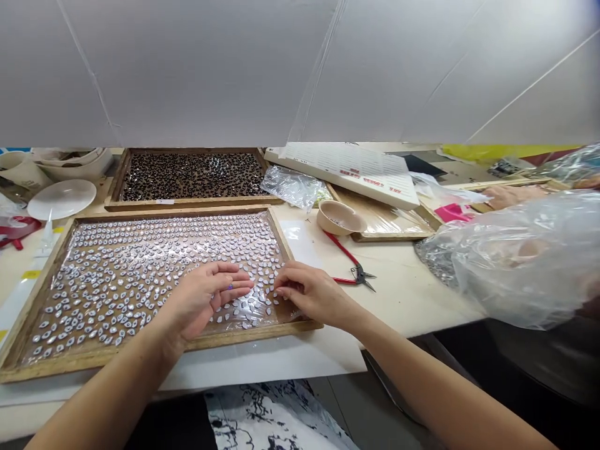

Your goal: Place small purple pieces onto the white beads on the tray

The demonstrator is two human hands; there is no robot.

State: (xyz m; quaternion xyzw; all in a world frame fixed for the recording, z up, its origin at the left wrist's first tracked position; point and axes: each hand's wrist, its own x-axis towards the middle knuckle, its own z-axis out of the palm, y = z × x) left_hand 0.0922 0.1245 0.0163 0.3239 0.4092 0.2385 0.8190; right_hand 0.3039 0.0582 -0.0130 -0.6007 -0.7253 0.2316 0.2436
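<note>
A wooden-framed tray [112, 357] lies before me, lined with clear film and covered with many small white eye-shaped pieces [112, 306] with dark centres. Over its right half, my left hand [206, 297] is turned palm up, fingers stretched out. A tiny blue-purple spot [230, 287] shows on those fingers; whether it is a loose bead I cannot tell. My right hand [307, 290] is at the tray's right side, thumb and forefinger pinched close to the film. Whatever sits between these fingertips is too small or hidden to make out.
Behind stands a second tray [187, 203] of small dark pieces. Red-handled pliers [359, 274], a beige bowl [340, 219] and a white foam board [356, 175] lie to the right. Further right are plastic bags [529, 262] and another person's hand [510, 195]. A white plate [62, 199] stands left.
</note>
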